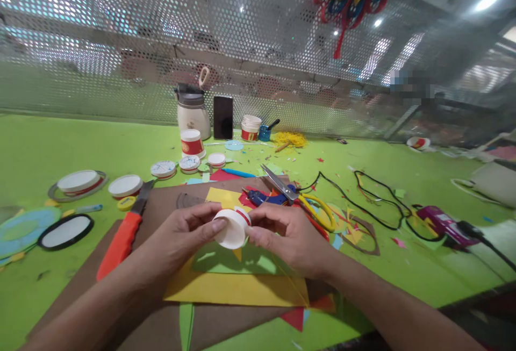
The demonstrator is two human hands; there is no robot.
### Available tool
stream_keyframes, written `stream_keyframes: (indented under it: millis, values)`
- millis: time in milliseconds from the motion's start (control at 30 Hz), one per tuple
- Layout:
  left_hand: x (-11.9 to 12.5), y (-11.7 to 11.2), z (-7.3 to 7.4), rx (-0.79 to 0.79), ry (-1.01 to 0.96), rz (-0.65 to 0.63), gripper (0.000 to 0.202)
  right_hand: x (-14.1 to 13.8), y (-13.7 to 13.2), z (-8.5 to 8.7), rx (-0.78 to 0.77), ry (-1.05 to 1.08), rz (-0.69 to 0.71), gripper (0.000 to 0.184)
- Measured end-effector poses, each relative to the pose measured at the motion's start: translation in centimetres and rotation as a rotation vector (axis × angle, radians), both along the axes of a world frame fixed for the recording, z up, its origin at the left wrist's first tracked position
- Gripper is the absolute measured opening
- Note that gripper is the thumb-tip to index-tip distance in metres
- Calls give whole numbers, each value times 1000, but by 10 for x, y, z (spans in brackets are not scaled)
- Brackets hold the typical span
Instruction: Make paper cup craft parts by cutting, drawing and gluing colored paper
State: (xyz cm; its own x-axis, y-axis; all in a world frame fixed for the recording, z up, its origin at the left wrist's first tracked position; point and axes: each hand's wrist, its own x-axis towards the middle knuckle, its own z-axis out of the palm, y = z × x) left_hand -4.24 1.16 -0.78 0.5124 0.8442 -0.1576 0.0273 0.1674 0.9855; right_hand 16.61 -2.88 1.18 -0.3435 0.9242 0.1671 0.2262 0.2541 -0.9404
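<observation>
A small, round, white cut-down paper cup piece with a red band [230, 231] is held up in front of me, its flat white face tilted toward me. My left hand [188, 235] pinches its left rim between thumb and fingers. On the opposite side, my right hand [284, 235] is closed with its thumb and fingertips at the red-banded edge. Under both hands lie a green paper sheet [242, 266] and a yellow paper sheet [237, 290] on a brown board [155, 316]. Just beyond my right hand are scissors with yellow handles [318, 211] and a blue glue gun [266, 197].
An orange-handled knife [121, 243] lies on the left. Further back stand a red-and-white paper cup [192, 144], a kettle [193, 117] and a dark phone-like slab [223, 118]. A black cord [374, 214] runs right to a purple power strip [445, 226]. Perforated metal mesh [274, 61] borders the back.
</observation>
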Motion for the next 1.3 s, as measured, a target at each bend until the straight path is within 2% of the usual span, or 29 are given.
stream_keyframes:
  millis: [200, 400, 667, 867, 1033, 1133, 1233, 1300]
  values:
    - [0, 2, -1, 2, -6, -20, 32, -1, 1, -5, -75, 98, 32, 22]
    - [1, 1, -1, 4, -21, -22, 32, -3, 2, -8, -161, 118, -3, 25]
    - [0, 4, -3, 6, -29, -41, 28, -1, 2, -7, -139, 109, 7, 24]
    - [2, 1, -2, 8, -53, -15, 16, -1, 2, -4, -32, 2, -20, 20]
    - [-1, 5, -8, -16, -74, 7, 18, -1, 0, -4, 58, -44, -14, 22]
    - [-4, 6, -9, -1, -91, -33, 18, -1, -1, -4, 140, -76, -9, 21]
    - [-4, 3, -5, -13, -98, -48, 20, 0, -2, -4, 246, -135, -28, 21]
    - [-1, -2, 0, -35, -116, 0, 24, 1, -3, -4, 313, -175, -44, 20]
